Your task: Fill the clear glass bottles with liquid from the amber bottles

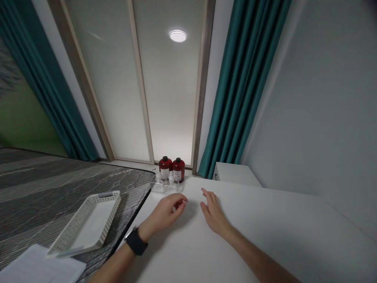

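Note:
My left hand (169, 210), with a black watch (136, 241) on its wrist, hovers over the white table (188, 255). Its fingers are loosely bent, with a gap to the thumb, and I see nothing held in it. To its right is my right hand (213, 214), fingers stretched out and thumb apart, also holding nothing. Just beyond the left hand, a clear tray (157, 188) at the far table edge contains clear-white pump heads (171, 179). Behind them stand two dark red bottles with black caps and white labels, a left bottle (165, 165) and a right bottle (178, 169).
On the grey striped bed surface (129, 179) at left lies a white perforated basket (110, 214), with white paper (41, 267) in front of it. A white cabinet (235, 173) stands beyond the table, near the teal curtain (235, 98). Frosted sliding doors (171, 98) close the background.

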Demonstrator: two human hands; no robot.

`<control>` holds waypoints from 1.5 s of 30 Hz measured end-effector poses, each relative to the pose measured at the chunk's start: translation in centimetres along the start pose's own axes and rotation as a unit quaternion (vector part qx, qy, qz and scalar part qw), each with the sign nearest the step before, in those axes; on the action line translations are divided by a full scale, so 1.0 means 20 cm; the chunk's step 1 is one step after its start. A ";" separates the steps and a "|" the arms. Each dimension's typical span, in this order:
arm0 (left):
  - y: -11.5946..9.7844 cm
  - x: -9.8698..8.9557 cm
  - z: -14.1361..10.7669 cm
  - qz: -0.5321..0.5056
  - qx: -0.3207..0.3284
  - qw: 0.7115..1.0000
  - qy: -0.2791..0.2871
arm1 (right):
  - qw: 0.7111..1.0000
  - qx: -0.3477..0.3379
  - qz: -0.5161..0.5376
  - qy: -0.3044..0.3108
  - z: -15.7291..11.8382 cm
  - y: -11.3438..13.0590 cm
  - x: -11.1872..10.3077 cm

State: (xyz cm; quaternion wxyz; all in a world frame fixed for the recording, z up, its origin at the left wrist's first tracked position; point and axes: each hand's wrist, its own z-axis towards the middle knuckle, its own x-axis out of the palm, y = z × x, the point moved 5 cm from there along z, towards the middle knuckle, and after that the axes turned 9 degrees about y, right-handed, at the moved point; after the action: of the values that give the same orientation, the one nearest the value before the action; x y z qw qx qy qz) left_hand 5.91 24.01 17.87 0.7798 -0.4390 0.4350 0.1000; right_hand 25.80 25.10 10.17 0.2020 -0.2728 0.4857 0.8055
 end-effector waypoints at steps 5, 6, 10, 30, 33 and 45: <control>-0.15 0.20 0.08 0.026 0.036 0.996 0.078 | 0.998 0.036 0.010 -0.041 -0.19 -0.05 -0.16; -0.16 0.23 0.09 0.029 0.036 0.995 0.086 | 0.998 0.044 0.013 -0.050 -0.21 -0.06 -0.19; -0.18 0.32 0.10 0.039 0.020 0.996 0.074 | 0.995 0.061 0.023 -0.081 -0.28 -0.06 -0.24; -0.12 0.47 0.04 0.032 0.053 0.997 0.056 | 0.998 0.049 -0.013 -0.040 -0.35 -0.03 -0.29; -0.12 0.47 0.04 0.050 0.069 0.994 0.076 | 0.999 0.046 -0.025 -0.014 -0.35 -0.01 -0.28; -0.11 0.47 0.04 0.049 0.070 0.992 0.090 | 0.996 0.048 -0.069 0.041 -0.36 0.02 -0.26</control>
State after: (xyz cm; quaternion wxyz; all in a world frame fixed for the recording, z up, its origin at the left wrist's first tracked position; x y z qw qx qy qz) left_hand 13.26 21.17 12.22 0.7606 -0.3685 0.5302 0.0680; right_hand 31.37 18.21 11.06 0.2500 -0.3282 0.5115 0.7537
